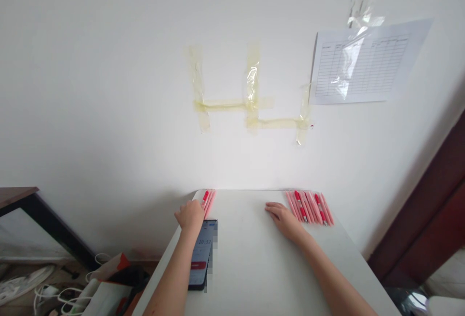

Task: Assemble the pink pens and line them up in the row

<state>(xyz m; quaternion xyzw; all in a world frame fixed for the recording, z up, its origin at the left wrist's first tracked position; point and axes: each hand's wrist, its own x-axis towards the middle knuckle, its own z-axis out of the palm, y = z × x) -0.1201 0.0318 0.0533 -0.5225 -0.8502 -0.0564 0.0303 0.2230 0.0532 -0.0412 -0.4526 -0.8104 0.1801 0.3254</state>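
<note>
At the far left corner of the white table (247,258), my left hand (191,215) is closed, its curled fingers at a red pen (205,196) whose lower part they cover. Alongside that pen lie a few pink pens (210,202), slanted and close together. My right hand (285,220) rests on the tabletop, fingers stretched out to the left and lying close together, with nothing visible in them. To its right is a row of several pink and red pens (308,207), side by side near the wall. A phone (203,253) lies under my left wrist, its screen lit.
The white wall (127,88) rises right behind the table, with yellowed tape strips (225,106) and a taped printed sheet (363,64). On the left are a dark table frame (54,229) and white cables (69,294) on the floor. Dark red wood (425,219) stands at right.
</note>
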